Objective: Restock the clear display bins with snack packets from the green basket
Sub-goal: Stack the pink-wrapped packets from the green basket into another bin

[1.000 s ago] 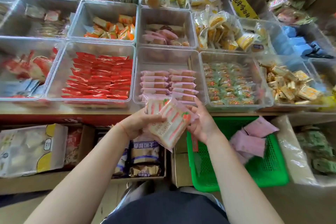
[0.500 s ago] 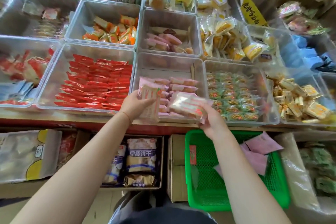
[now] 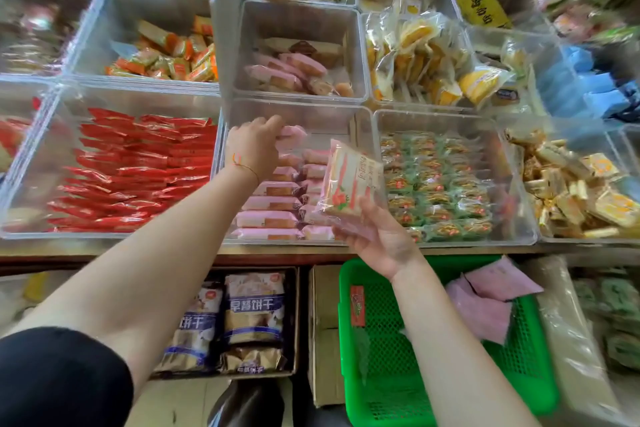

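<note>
My left hand (image 3: 254, 146) pinches a pink packet (image 3: 292, 133) at twelve o'clock in the clear bin (image 3: 311, 116), my right hand (image 3: 375, 236) grips another snack packet (image 3: 349, 180) by its bottom edge; they look light, crinkly, slippery, crushable, so I'd hold the seams.

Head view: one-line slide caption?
Left hand places a pink packet in the clear bin; right hand holds another.

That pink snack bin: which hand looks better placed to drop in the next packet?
Probably the right hand: it holds a packet just over the pink snack bin. The left hand is deep inside, placing its own.
</note>
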Action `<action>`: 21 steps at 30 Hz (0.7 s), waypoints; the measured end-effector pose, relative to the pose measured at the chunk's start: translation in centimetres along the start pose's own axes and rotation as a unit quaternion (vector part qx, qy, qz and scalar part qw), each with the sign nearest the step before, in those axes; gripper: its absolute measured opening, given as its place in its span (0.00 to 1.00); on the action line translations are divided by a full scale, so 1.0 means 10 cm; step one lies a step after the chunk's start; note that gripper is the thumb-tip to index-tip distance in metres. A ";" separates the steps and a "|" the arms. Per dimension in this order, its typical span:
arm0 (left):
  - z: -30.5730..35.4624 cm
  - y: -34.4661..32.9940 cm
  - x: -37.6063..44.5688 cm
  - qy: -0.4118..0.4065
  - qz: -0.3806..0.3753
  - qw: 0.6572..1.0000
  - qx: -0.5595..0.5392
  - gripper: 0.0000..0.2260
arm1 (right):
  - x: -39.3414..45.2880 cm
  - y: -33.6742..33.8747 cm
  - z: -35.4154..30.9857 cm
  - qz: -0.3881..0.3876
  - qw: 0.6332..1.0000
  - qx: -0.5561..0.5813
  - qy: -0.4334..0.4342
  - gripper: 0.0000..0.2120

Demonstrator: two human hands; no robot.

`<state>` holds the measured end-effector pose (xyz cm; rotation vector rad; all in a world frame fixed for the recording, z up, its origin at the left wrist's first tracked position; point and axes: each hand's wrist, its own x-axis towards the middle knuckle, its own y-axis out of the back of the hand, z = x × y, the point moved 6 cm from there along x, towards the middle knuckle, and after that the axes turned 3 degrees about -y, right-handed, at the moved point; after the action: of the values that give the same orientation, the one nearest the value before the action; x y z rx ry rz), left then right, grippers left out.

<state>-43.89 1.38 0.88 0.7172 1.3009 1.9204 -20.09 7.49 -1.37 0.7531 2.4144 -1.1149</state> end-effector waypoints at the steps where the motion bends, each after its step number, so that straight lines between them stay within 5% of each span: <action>1: -0.01 -0.06 0.05 -0.004 -0.001 1.000 0.011 0.16 | 0.05 0.08 -0.01 0.024 1.000 -0.008 -0.008 0.18; 6: -0.16 -0.39 0.21 0.021 -0.058 0.992 0.108 0.18 | 0.33 0.30 -0.16 0.064 0.998 0.006 0.005 0.24; 9: -0.35 -0.71 0.22 0.042 -0.132 0.983 0.118 0.19 | 0.47 0.24 -0.55 0.174 0.963 -0.166 0.119 0.17; 12: -0.44 -0.85 0.20 0.047 -0.144 0.984 0.090 0.20 | 0.70 -0.05 -1.00 0.202 0.830 -0.439 0.279 0.13; 15: -0.47 -0.87 0.23 0.038 -0.142 0.985 0.087 0.20 | 1.14 -0.27 -1.12 0.201 0.670 -0.634 0.330 0.15; 18: -0.50 -0.88 0.26 0.033 -0.149 0.985 0.082 0.20 | 1.56 -0.32 -1.07 0.206 0.529 -0.775 0.277 0.20; 21: -0.53 -0.91 0.29 0.030 -0.151 0.985 0.080 0.20 | 1.84 -0.21 -0.84 0.166 0.463 -0.856 0.159 0.18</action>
<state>-47.46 3.09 -9.28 0.5079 1.5202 1.6168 -36.78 18.62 -4.85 0.4607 1.9700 1.7048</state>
